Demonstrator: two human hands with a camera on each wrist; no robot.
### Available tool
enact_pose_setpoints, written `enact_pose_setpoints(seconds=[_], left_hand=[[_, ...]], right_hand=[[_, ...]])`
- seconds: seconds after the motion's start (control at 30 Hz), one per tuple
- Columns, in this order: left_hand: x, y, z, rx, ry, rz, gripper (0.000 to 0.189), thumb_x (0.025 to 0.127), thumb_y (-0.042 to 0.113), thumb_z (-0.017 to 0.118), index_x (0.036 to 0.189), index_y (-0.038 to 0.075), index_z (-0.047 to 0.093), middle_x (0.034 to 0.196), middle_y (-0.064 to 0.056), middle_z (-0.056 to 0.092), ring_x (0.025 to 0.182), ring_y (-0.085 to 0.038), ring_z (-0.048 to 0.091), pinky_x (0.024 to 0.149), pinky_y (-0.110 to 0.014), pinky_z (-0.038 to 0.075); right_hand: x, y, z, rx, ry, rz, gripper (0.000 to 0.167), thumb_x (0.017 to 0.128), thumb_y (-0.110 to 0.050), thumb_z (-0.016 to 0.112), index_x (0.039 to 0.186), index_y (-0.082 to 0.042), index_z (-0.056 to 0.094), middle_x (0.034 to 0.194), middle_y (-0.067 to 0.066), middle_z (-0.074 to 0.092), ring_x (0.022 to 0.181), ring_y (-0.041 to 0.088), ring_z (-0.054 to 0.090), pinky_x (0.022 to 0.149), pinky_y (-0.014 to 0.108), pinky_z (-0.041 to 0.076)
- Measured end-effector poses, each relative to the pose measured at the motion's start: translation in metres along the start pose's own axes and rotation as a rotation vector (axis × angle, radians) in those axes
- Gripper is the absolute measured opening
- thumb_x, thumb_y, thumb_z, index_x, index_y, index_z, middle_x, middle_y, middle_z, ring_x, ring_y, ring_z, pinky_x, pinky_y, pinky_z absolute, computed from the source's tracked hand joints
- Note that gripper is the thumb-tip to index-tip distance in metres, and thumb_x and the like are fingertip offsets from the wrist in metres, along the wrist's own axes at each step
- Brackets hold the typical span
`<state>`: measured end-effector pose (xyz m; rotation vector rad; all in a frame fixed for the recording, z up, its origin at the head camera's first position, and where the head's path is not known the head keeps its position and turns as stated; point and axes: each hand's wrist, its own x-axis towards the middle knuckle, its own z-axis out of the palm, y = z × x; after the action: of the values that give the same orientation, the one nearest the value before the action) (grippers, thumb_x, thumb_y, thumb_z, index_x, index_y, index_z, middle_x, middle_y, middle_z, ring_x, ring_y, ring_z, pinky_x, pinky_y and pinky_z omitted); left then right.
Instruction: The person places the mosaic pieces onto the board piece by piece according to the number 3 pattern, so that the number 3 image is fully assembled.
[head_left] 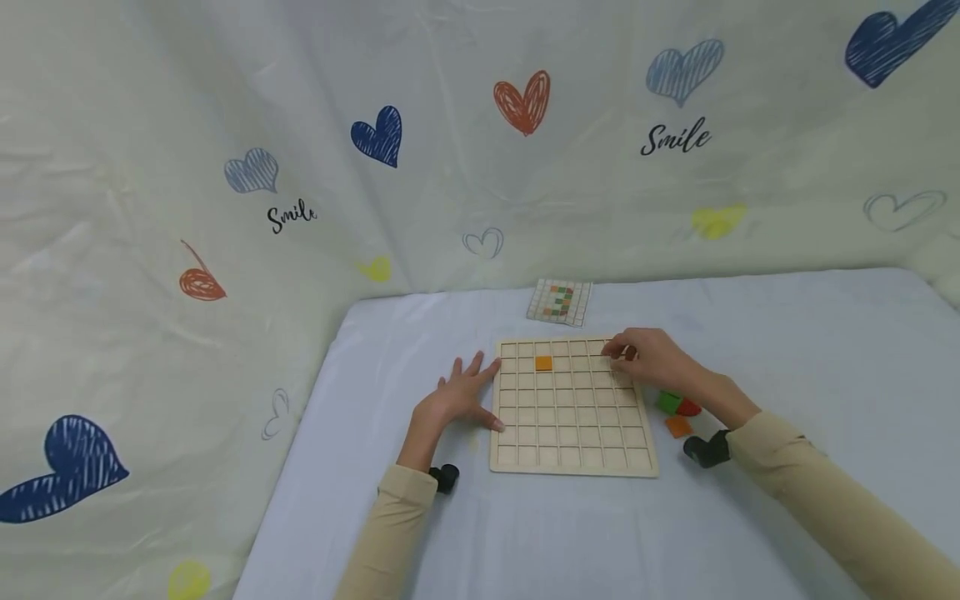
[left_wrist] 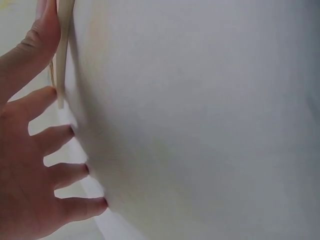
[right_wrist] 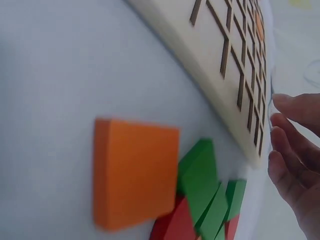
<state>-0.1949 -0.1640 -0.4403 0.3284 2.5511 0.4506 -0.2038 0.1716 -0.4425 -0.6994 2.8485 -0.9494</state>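
A square wooden grid board (head_left: 570,434) lies on the white-covered table, with one orange square tile (head_left: 543,363) in a cell of its upper left part. Fingers spread, my left hand (head_left: 452,400) rests by the board's left edge. Its thumb (left_wrist: 42,37) touches the board's side in the left wrist view, while other fingertips reach the cloth. Over the board's upper right corner is my right hand (head_left: 651,354), its fingers loosely bent. In the right wrist view, no tile shows between thumb and fingers (right_wrist: 285,142).
Right of the board lie an orange tile (right_wrist: 137,172), green tiles (right_wrist: 200,172) and red tiles (right_wrist: 175,225), bunched together. Behind the board is a small pattern card (head_left: 559,302) with coloured squares on a grid. A printed cloth (head_left: 435,192) hangs behind the table.
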Motion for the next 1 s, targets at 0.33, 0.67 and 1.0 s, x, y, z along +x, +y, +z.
enact_pose_setpoints(seconds=[0.33, 0.67, 1.0], left_hand=[[0.0, -0.002, 0.001, 0.007, -0.005, -0.003, 0.112, 0.078, 0.039, 0.09, 0.166, 0.026, 0.021, 0.175, -0.008, 0.002, 0.159, -0.043, -0.005, 0.124, -0.069, 0.01], [0.001, -0.004, 0.004, 0.006, -0.007, -0.009, 0.112, 0.08, 0.038, 0.089, 0.167, 0.026, 0.019, 0.175, -0.007, 0.0, 0.159, -0.042, -0.007, 0.125, -0.067, 0.008], [0.003, -0.003, 0.003, 0.002, -0.015, -0.004, 0.113, 0.079, 0.039, 0.089, 0.166, 0.028, 0.019, 0.174, -0.006, -0.001, 0.159, -0.041, -0.009, 0.125, -0.067, 0.008]], right_hand=[[-0.021, 0.023, -0.011, -0.018, 0.018, 0.099, 0.022, 0.09, -0.001, 0.072, 0.112, 0.002, 0.074, 0.098, 0.011, 0.072, 0.084, 0.022, 0.062, 0.074, 0.034, 0.053], [-0.031, 0.039, -0.017, -0.069, 0.014, 0.154, 0.024, 0.088, -0.004, 0.076, 0.111, 0.003, 0.074, 0.099, 0.013, 0.071, 0.086, 0.025, 0.061, 0.073, 0.033, 0.053], [-0.038, 0.045, -0.018, -0.09, 0.007, 0.156, 0.025, 0.087, -0.008, 0.079, 0.109, 0.004, 0.077, 0.096, 0.014, 0.065, 0.083, 0.023, 0.053, 0.067, 0.029, 0.045]])
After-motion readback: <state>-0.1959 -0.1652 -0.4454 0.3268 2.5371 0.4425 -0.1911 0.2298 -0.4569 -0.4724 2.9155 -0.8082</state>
